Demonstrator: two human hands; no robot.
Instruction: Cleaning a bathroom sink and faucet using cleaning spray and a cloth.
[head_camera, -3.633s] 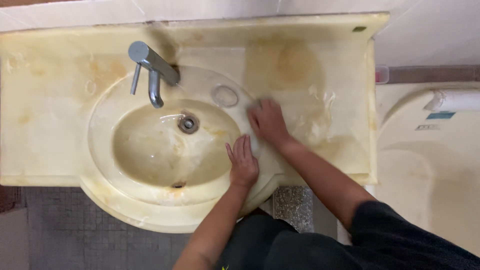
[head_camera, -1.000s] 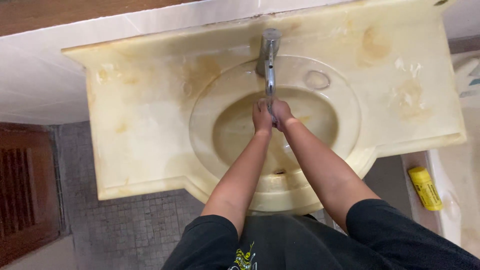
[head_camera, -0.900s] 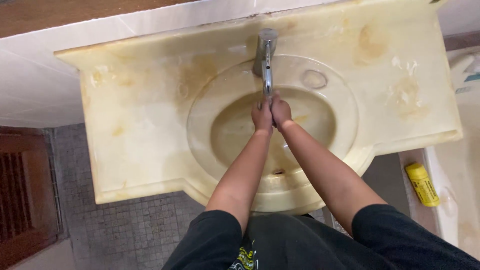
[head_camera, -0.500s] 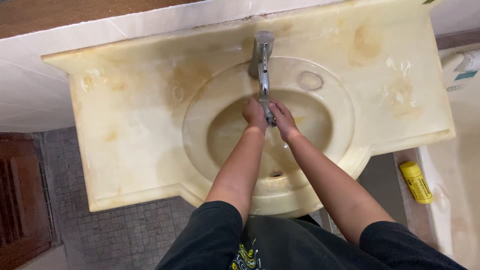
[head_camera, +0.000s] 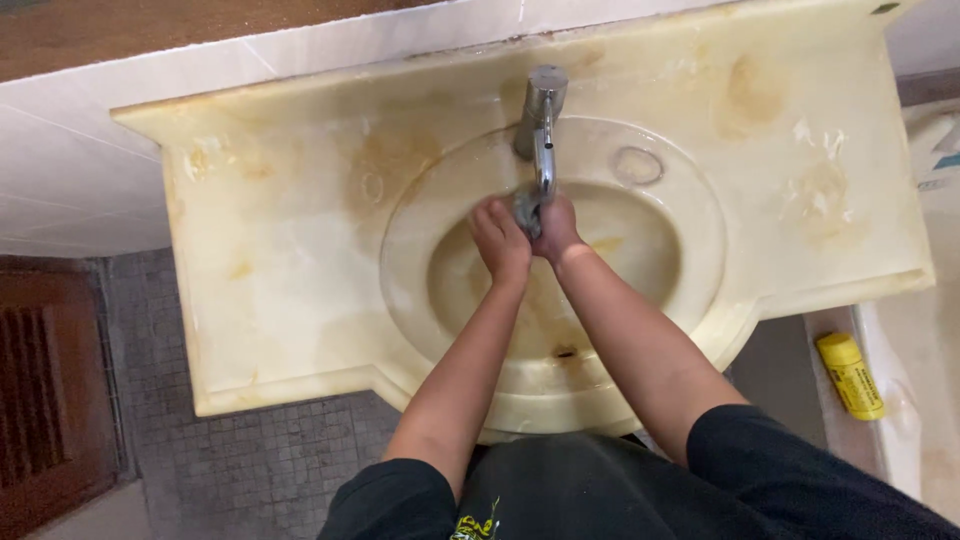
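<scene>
Faucet (head_camera: 540, 125): chrome, far middle of basin (head_camera: 660, 300). My left hand (head_camera: 500, 240) and right hand (head_camera: 556, 228) pressed together under spout, grip on nothing I can tell. Risk: water splashing onto stained tabletop (head_camera: 270, 290).

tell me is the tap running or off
Cannot tell. Both hands, left and right, meet right under the tap spout over the sink, hiding any stream.

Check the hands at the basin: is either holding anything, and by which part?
Cannot be told: left hand and right hand are pressed together under the tap spout; nothing shows between them.
</scene>
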